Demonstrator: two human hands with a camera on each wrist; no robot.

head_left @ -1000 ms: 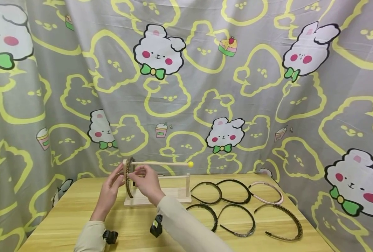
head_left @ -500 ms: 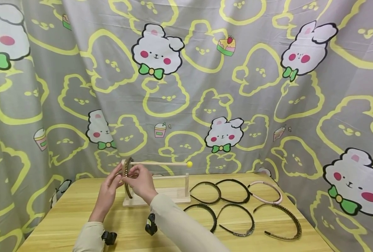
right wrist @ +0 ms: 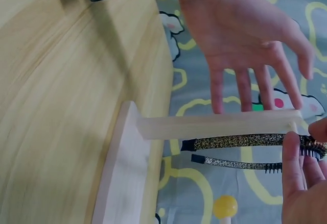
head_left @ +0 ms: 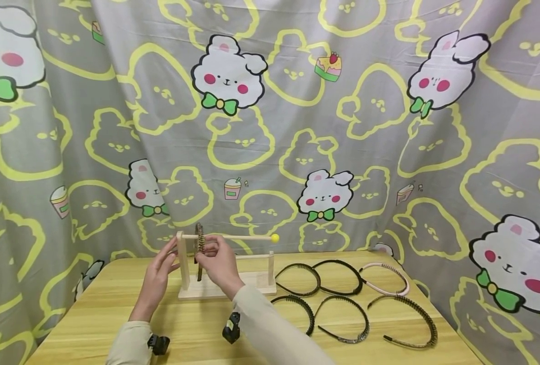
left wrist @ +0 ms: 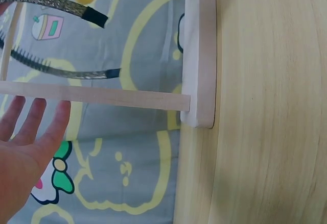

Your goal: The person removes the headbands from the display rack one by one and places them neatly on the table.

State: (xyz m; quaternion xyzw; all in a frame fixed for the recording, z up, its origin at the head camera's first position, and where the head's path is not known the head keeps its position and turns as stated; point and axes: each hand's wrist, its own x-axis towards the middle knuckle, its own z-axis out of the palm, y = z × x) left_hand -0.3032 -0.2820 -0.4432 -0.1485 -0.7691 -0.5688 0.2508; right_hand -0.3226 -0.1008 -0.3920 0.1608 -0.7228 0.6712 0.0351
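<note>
A dark, glittery headband (head_left: 200, 235) with comb teeth hangs over the upper rod of a wooden stand (head_left: 184, 263), a little right of its upright post. My right hand (head_left: 221, 264) pinches the band between thumb and fingers just below the rod. Both dark-tipped ends of the headband (right wrist: 230, 141) point down beside the post in the right wrist view. Against the post's outer side rest the straight fingertips of my left hand (head_left: 154, 279). The left wrist view has that left hand (left wrist: 25, 157) with its fingers spread at the post (left wrist: 127, 97).
Several headbands lie in two rows on the table right of the stand, among them a pink one (head_left: 399, 276) and a brown one (head_left: 429, 319). A yellow ball (head_left: 275, 238) caps the upper rod's free end. A shorter post (head_left: 271, 268) carries a lower rod. Patterned curtain stands behind.
The headband has slid right along the upper rod, away from the post, with my right hand holding it. My left hand has stayed at the post.
</note>
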